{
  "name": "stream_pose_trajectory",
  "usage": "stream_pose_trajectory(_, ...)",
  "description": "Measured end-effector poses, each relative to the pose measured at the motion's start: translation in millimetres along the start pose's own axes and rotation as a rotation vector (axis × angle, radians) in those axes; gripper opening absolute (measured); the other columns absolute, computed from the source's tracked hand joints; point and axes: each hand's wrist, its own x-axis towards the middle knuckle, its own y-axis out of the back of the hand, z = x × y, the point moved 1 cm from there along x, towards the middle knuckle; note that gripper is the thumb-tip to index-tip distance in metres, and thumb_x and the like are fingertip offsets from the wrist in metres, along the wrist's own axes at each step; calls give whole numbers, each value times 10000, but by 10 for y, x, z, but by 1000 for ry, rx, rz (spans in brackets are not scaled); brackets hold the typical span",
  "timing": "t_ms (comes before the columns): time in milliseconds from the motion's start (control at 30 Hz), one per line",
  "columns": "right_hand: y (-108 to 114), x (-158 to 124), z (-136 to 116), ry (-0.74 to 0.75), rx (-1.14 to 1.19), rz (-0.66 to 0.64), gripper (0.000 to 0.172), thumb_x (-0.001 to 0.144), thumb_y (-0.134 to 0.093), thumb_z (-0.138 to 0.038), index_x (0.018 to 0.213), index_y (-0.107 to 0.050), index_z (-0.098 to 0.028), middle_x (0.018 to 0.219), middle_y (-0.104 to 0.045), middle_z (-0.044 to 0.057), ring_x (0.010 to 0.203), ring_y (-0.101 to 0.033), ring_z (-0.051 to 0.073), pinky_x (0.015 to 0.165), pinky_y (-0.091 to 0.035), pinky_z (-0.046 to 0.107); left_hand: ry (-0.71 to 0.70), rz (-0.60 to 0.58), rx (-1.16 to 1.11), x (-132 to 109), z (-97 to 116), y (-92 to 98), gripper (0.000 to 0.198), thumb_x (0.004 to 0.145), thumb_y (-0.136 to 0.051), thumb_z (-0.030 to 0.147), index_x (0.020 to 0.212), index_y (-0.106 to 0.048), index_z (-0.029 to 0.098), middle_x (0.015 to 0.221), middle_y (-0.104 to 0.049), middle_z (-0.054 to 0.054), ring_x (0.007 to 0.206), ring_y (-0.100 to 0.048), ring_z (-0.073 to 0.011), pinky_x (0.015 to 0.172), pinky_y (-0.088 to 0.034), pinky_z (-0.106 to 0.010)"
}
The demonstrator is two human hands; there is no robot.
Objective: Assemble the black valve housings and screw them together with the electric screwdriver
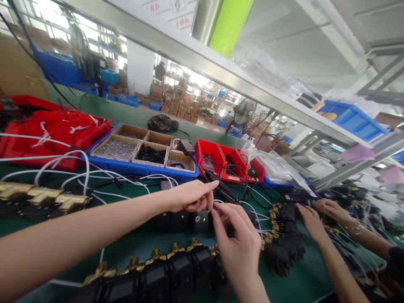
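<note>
My left hand (192, 195) reaches across the green bench with its fingers pinched together over a row of black blocks (186, 219). What the fingers hold is too small to make out. My right hand (238, 240) sits just below and right of it, its thumb and forefinger raised toward the left fingertips and curled. Thin white wires (252, 208) and a black cable (227, 191) run between the two hands. In front of me lies a row of black valve units with brass fittings (164, 269).
A blue tray of cardboard boxes with small parts (139, 153) and red bins (227, 162) stand behind the hands. Red cloth (53, 128) lies at the far left. Brass fittings (41, 195) line the left. Another person's two hands (318, 214) work on black units at the right.
</note>
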Motion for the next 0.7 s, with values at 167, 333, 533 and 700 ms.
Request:
stream_pose_trajectory(167, -150, 71, -191, -32, -95, -192, 122, 876, -611, -118, 988, -656, -141, 914, -632, 87, 805, -606, 221, 702, -524, 337, 225, 154, -400, -217, 15, -362, 780, 682, -364, 943, 648, -489, 174, 448, -461, 35, 310, -353, -74, 323, -153, -185)
stream_pose_trajectory(333, -221, 46, -137, -50, -81, -342, 151, 873, -552, -61, 894, -666, -158, 839, -636, 65, 745, -608, 207, 667, -495, 313, 293, 249, -450, -319, 20, -392, 689, 793, -363, 853, 664, -461, 184, 405, -400, 60, 303, -301, -56, 320, -125, -167)
stream_pose_trajectory(533, -181, 45, -158, -97, 161, -356, 168, 822, -608, -41, 829, -677, -194, 826, -649, 23, 719, -601, 153, 642, -475, 238, 221, 260, -462, -401, -9, -409, 789, 575, -471, 958, 647, -465, 173, 486, -440, 54, 329, -251, -23, 330, -69, -168)
stream_pose_trajectory(700, -129, 22, -141, -159, 251, -297, 92, 853, -607, -168, 791, -672, -191, 732, -630, 11, 624, -567, 136, 573, -458, 237, 183, 161, -425, -479, -52, -355, 801, 562, -458, 960, 651, -496, 165, 466, -448, 41, 307, -293, -35, 334, -41, -180)
